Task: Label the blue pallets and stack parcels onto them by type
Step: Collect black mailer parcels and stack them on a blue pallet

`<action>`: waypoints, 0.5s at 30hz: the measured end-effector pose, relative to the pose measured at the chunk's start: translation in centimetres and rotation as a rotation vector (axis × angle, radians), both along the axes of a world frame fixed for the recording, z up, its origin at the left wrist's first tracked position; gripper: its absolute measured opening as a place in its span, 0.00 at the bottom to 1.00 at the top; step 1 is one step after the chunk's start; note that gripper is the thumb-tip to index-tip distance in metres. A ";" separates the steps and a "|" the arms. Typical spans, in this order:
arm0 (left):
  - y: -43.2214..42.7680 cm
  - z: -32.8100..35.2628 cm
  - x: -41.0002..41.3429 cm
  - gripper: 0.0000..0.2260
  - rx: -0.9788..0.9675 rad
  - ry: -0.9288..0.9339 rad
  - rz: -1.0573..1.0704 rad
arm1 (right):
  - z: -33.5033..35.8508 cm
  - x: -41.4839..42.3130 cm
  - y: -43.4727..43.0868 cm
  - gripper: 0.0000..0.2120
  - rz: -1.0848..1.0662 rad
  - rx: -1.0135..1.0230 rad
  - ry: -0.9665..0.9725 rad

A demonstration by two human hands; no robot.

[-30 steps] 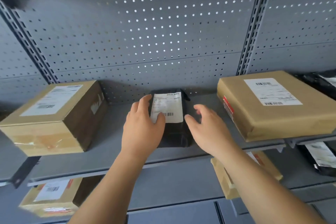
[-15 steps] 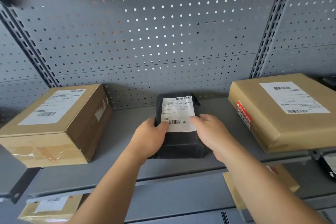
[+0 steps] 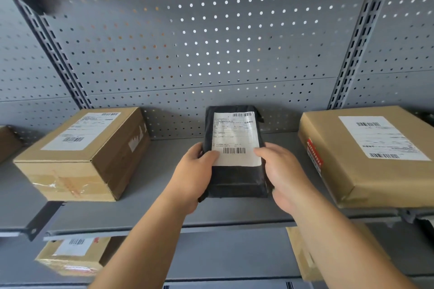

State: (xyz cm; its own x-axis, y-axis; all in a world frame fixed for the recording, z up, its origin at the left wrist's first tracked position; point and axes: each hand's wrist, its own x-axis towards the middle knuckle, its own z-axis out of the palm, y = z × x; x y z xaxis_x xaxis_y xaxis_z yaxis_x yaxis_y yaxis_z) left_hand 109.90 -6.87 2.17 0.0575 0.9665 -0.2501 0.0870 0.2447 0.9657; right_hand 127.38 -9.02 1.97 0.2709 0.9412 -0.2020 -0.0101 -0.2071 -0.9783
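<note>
Parcel in black plastic wrap (image 3: 234,180), white shipping label (image 3: 236,138) facing up, is at the middle of the grey metal shelf (image 3: 164,171), its far end close to the perforated back panel (image 3: 199,42). The left hand (image 3: 195,176) grips its left edge, with the thumb on the label's lower left corner. The right hand (image 3: 284,173) grips the right edge, thumb at the label's lower right corner. Whether the parcel rests on the shelf or is raised off it cannot be told. A labelled cardboard box (image 3: 82,155) lies well to the left and a flat brown parcel (image 3: 366,155) to the right. Another cardboard carton (image 3: 72,253) shows on the shelf below.
</note>
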 end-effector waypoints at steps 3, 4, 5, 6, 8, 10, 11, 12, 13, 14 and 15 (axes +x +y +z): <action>-1.0 0.5 0.1 0.08 0.038 -0.079 0.039 | 0.6 0.6 -0.3 0.15 0.076 0.029 0.070; -1.4 0.7 0.1 0.08 0.049 -0.101 0.057 | 0.8 0.7 -0.4 0.14 0.102 0.037 0.086; -1.8 0.9 0.1 0.08 0.057 -0.121 0.075 | 1.0 0.8 -0.5 0.13 0.125 0.045 0.105; -2.2 1.0 0.0 0.08 0.063 -0.135 0.089 | 1.2 0.8 -0.7 0.13 0.148 0.050 0.124; -3.0 1.4 -0.3 0.08 0.070 -0.153 0.117 | 1.4 0.7 -0.9 0.12 0.191 0.053 0.153; -3.9 1.7 -0.6 0.07 0.079 -0.163 0.149 | 1.6 0.5 -1.1 0.11 0.231 0.060 0.176; -4.3 1.8 -0.8 0.08 0.084 -0.169 0.168 | 1.7 0.4 -1.1 0.11 0.255 0.066 0.185; -4.8 1.9 -1.1 0.08 0.089 -0.177 0.191 | 1.8 0.2 -1.2 0.11 0.281 0.073 0.191; -5.4 2.0 -1.4 0.08 0.095 -0.184 0.215 | 1.8 -0.1 -1.3 0.11 0.306 0.082 0.197; -5.9 2.1 -1.7 0.07 0.104 -0.188 0.240 | 1.9 -0.4 -1.3 0.11 0.328 0.096 0.206; -6.4 2.2 -2.1 0.07 0.115 -0.190 0.267 | 1.9 -0.7 -1.4 0.12 0.353 0.112 0.219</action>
State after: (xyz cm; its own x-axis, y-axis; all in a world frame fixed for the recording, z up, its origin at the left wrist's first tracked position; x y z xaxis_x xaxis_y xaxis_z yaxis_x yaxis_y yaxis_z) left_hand 107.76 -13.30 4.32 -0.1660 0.9749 -0.1480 -0.1498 0.1235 0.9810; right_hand 126.67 -10.38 3.91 -0.1097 0.9879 -0.1099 -0.1678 -0.1273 -0.9776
